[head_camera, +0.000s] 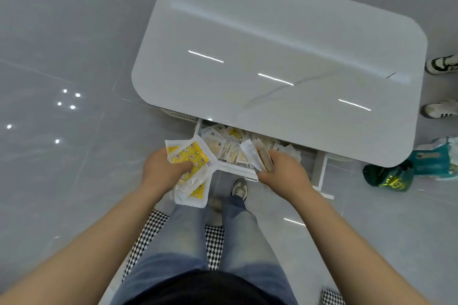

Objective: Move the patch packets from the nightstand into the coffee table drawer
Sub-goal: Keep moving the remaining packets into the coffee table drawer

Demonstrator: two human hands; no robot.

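My left hand [164, 169] grips a fanned stack of yellow-and-white patch packets [192, 156] just left of the open drawer's front corner. My right hand [282, 169] holds a smaller bundle of white and tan patch packets [252, 156] over the drawer's front edge. The white coffee table drawer [318, 171] is pulled out from under the glossy white coffee table [272, 32]. Several pale packets [230, 143] lie heaped inside the drawer. The nightstand is out of view.
Grey glossy floor tiles surround the table. Another person's shoes [440, 109] stand at the right edge. A green and teal bag [406, 171] lies on the floor by the table's right corner. My legs and one shoe [240, 188] are below the drawer.
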